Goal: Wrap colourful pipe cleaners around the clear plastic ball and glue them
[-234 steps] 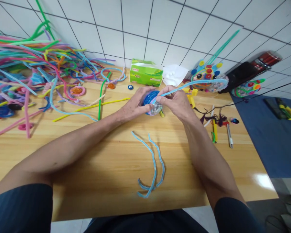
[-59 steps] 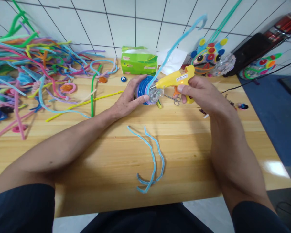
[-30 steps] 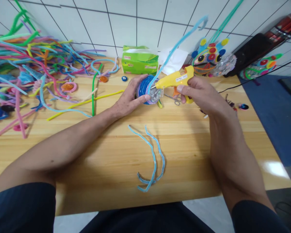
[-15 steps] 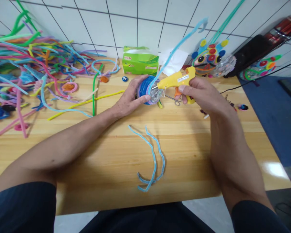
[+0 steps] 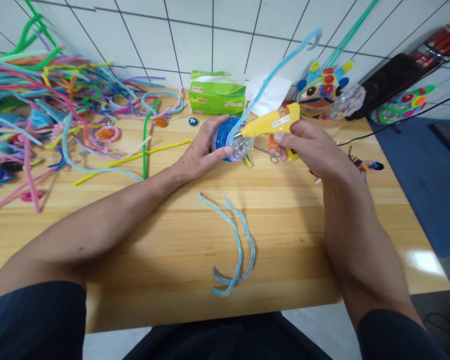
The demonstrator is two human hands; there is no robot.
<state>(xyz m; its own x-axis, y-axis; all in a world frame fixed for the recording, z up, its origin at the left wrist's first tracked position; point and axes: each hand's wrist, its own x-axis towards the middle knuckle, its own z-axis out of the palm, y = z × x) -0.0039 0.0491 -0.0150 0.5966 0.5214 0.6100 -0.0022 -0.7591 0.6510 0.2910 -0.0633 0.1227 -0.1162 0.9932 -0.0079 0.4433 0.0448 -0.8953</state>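
My left hand (image 5: 204, 150) is wrapped round a clear plastic bottle piece (image 5: 242, 147) whose left part is wound with blue pipe cleaner (image 5: 225, 139). From it a long light blue pipe cleaner (image 5: 272, 75) rises up to the right, its far end hooked. My right hand (image 5: 303, 145) grips a yellow hot glue gun (image 5: 272, 122), fingers at its orange trigger. The gun's nozzle is at the bottle piece, beside the foot of the light blue pipe cleaner; whether it touches is too small to tell. Scissors (image 5: 273, 158) lie partly hidden beneath the gun.
Two light blue pipe cleaners (image 5: 240, 245) lie bent on the wooden table (image 5: 153, 270). A heap of coloured pipe cleaners (image 5: 60, 100) fills the left. Behind stand a green tissue pack (image 5: 217, 95) and a decorated bottle figure (image 5: 322, 90). A black cord (image 5: 393, 122) runs off right.
The glue gun and my right hand have shifted very slightly to the left. My left hand and the bottle piece stay in place.
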